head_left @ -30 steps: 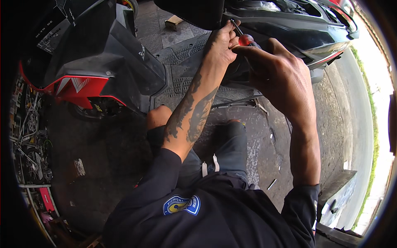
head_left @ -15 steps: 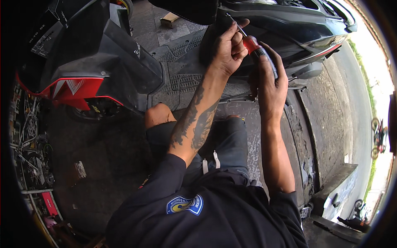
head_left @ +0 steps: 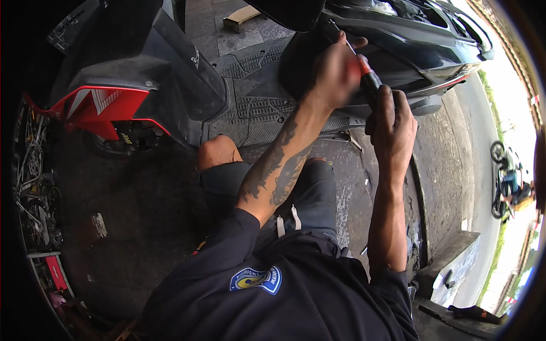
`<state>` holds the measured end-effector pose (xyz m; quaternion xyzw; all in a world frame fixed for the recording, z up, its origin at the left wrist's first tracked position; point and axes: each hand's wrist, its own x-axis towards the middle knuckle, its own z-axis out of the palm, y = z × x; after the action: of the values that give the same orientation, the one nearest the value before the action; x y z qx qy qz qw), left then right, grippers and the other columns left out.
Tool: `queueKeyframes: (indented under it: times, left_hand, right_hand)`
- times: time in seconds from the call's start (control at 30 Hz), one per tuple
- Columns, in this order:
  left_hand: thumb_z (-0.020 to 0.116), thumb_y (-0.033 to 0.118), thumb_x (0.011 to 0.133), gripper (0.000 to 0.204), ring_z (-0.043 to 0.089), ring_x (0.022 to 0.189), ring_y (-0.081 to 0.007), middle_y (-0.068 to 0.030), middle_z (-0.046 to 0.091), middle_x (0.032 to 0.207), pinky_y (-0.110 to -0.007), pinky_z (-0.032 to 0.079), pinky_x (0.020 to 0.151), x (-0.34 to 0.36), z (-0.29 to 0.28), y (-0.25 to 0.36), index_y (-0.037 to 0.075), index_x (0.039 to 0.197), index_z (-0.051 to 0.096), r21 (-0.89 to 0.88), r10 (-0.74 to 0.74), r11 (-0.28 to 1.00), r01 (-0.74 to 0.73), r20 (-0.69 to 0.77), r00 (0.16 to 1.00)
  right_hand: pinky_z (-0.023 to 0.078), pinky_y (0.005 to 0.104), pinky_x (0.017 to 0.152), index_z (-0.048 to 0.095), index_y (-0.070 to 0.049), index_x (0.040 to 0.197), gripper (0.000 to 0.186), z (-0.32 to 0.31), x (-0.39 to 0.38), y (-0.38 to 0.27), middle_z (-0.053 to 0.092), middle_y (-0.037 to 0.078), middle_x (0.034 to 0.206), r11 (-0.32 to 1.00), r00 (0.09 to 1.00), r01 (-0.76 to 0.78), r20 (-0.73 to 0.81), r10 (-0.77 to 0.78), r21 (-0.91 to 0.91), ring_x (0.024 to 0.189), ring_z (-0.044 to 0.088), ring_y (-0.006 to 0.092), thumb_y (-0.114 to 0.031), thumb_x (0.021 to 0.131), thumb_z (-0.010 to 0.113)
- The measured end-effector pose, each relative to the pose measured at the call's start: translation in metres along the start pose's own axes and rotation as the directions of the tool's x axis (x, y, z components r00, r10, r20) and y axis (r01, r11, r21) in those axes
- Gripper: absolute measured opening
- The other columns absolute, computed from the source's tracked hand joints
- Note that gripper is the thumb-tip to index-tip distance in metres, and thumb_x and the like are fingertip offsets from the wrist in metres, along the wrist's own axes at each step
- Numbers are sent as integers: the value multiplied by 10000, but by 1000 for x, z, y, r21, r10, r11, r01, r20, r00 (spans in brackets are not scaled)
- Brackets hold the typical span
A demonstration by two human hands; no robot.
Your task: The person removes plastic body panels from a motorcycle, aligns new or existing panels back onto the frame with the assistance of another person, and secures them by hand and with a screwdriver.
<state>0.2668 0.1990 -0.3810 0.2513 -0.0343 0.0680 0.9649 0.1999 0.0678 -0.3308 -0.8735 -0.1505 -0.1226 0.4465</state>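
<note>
A screwdriver with a red and black handle and a thin metal shaft slants toward the dark side panel of a scooter. My right hand is closed round the back end of its handle. My left hand is at the shaft and the front of the handle, its fingers closed there; part of this hand is blurred. The shaft's tip lies against the dark panel just below the seat edge, and what it touches cannot be made out.
The scooter's ridged footboard and red-trimmed front stand ahead and to the left. A wooden block lies beyond it. Bicycle parts crowd the left edge. To the right, a motorbike is on the road past a low concrete block.
Both hands and the screwdriver have shifted to the right in the picture. My right hand has slid back along the handle to its rear end. A motorbike on the road shows larger.
</note>
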Motion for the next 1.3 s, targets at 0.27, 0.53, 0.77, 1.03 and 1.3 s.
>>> queueKeyframes:
  times: [0.27,0.53,0.77,1.03,1.3]
  left_hand:
    - [593,513,871,501,224,355,-16,92,324,473,-192,166,337,-31,3,-16,35,1023,610,18,-83,996,82,359,930]
    - [639,409,874,325,254,350,-16,90,356,493,-187,174,331,-37,8,-3,89,928,626,-88,-175,977,193,180,968]
    - [648,414,865,374,250,356,-19,66,411,533,-189,179,334,-27,-6,-10,59,977,618,-150,-227,948,280,297,927]
    - [667,403,852,370,293,369,-12,55,469,578,-180,205,339,-27,-10,-11,47,942,622,-197,-234,925,326,382,894]
    - [638,405,873,429,286,378,-9,61,463,581,-181,202,346,-26,-23,2,27,1070,588,-160,-183,955,251,349,919]
  right_hand:
    - [437,386,572,571,45,766,581,0,14,13,568,138,574,946,971,178,-111,-214,-270,513,567,266,-429,998,328]
    - [445,283,480,470,-9,1137,352,2,-24,-35,652,127,734,994,987,107,-118,-107,-2,535,609,163,-278,931,567]
    - [457,328,542,581,-40,1030,398,1,-14,-6,637,138,684,982,983,53,-161,-84,-183,574,615,161,-408,966,446]
    - [453,331,537,523,-48,1126,307,-1,-13,-2,638,134,725,955,982,-191,-52,183,-226,497,582,199,-285,933,556]
    - [477,330,564,442,-43,1209,395,17,-32,-35,638,150,704,959,992,-124,-66,110,-257,598,646,227,-221,901,614]
